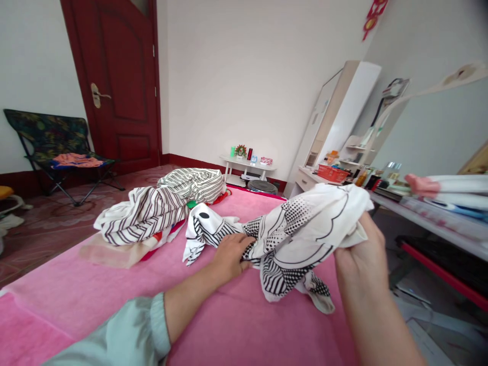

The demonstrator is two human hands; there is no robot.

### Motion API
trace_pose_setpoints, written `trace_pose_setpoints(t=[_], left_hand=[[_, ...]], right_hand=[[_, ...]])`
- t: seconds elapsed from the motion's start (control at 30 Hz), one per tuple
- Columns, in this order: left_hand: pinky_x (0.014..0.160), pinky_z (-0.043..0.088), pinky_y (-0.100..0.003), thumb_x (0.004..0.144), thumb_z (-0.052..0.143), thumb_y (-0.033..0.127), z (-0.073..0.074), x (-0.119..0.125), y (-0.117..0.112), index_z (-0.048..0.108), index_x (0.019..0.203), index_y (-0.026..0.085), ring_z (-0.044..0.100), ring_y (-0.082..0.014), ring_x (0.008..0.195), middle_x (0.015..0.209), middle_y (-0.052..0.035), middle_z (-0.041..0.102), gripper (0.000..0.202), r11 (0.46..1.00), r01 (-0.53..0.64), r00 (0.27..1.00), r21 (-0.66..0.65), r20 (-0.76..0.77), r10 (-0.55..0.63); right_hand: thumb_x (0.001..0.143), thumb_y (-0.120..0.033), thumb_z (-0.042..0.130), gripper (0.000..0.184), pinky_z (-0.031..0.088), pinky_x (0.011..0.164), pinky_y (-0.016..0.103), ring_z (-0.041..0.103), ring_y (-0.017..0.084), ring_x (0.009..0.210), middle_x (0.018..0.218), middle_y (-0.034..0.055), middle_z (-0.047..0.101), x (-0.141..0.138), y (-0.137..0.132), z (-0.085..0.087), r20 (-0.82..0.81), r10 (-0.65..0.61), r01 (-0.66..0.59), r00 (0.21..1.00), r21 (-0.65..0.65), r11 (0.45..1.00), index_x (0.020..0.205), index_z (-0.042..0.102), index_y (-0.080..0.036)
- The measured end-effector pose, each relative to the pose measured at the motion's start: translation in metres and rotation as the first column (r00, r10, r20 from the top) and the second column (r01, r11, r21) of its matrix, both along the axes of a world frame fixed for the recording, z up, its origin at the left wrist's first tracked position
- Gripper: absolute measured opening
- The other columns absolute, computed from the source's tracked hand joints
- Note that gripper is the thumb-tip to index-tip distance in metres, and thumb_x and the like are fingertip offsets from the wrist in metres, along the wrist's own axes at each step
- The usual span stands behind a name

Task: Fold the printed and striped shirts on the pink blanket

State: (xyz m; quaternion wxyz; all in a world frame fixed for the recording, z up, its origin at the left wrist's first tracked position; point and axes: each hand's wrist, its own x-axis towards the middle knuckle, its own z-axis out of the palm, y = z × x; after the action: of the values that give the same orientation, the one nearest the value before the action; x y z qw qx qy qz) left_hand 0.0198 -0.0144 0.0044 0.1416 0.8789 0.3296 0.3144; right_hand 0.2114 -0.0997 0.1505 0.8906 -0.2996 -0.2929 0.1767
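Note:
A white cloth with black dots, stripes and curved lines (301, 229), perhaps a scarf or garment, stretches bunched between my hands over the pink bed cover (213, 325). My left hand (232, 254) is closed around its middle, low near the cover. Higher up at the right, my right hand (362, 244) grips the other end, its fingertips hidden behind the fabric. One loose end lies on the cover left of my left hand, and a corner hangs down between the hands. Beyond lies a heap of striped cloth (168, 203) with sheer beige fabric (114, 249) under it.
A camouflage folding chair (49, 137) holding orange and blue cloth stands by the red door (118, 76). A low white table (244, 161) is at the far wall. On the right, a dressing table (427, 218) carries a red basket (331, 174) and bottles beside a mirror.

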Motion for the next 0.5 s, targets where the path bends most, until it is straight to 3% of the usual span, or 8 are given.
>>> trace_pose_setpoints(t=[0.1, 0.2, 0.37, 0.5], left_hand=[[0.094, 0.041, -0.033, 0.071, 0.06, 0.012, -0.002, -0.01, 0.02, 0.067, 0.108, 0.022, 0.059, -0.0236, 0.104, 0.108, -0.0047, 0.067, 0.038, 0.996, 0.016, 0.993, -0.092, 0.115, -0.005], [0.087, 0.045, -0.031, 0.073, 0.052, 0.011, 0.008, -0.021, 0.04, 0.07, 0.099, 0.021, 0.063, -0.0223, 0.095, 0.099, -0.0026, 0.071, 0.033, 0.98, 0.013, 0.95, -0.201, 0.307, 0.05], [0.075, 0.047, -0.03, 0.072, 0.051, 0.018, 0.037, -0.05, 0.064, 0.071, 0.088, 0.016, 0.063, -0.0217, 0.079, 0.079, -0.0023, 0.07, 0.026, 0.956, -0.141, 0.769, -0.259, 0.579, 0.27], [0.071, 0.046, -0.027, 0.071, 0.057, 0.024, 0.051, -0.067, 0.07, 0.071, 0.084, 0.016, 0.061, -0.0203, 0.076, 0.076, -0.0011, 0.069, 0.021, 0.936, -0.2, 0.653, -0.289, 0.673, 0.347]], right_hand=[[0.073, -0.017, 0.067, 0.014, 0.053, 0.09, 0.035, 0.067, 0.016, 0.089, 0.09, 0.0011, 0.072, 0.033, 0.006, 0.002, -0.019, -0.091, 0.091, 0.996, 0.003, 0.996, 0.087, 0.067, -0.016], [0.073, -0.016, 0.065, 0.011, 0.057, 0.081, 0.033, 0.067, 0.015, 0.083, 0.085, -0.002, 0.071, 0.059, 0.014, -0.006, -0.017, -0.123, 0.122, 0.992, -0.045, 0.992, 0.082, 0.067, -0.02], [0.068, -0.023, 0.072, 0.01, 0.051, 0.055, 0.021, 0.06, 0.01, 0.058, 0.069, -0.0042, 0.068, 0.082, 0.023, -0.032, 0.067, -0.183, 0.192, 0.981, -0.179, 0.965, 0.076, 0.068, -0.018], [0.063, -0.036, 0.075, 0.029, 0.047, 0.06, 0.026, 0.057, 0.013, 0.063, 0.077, -0.0013, 0.067, 0.089, 0.026, -0.045, 0.284, -0.232, 0.312, 0.93, -0.28, 0.908, 0.086, 0.071, -0.018]])
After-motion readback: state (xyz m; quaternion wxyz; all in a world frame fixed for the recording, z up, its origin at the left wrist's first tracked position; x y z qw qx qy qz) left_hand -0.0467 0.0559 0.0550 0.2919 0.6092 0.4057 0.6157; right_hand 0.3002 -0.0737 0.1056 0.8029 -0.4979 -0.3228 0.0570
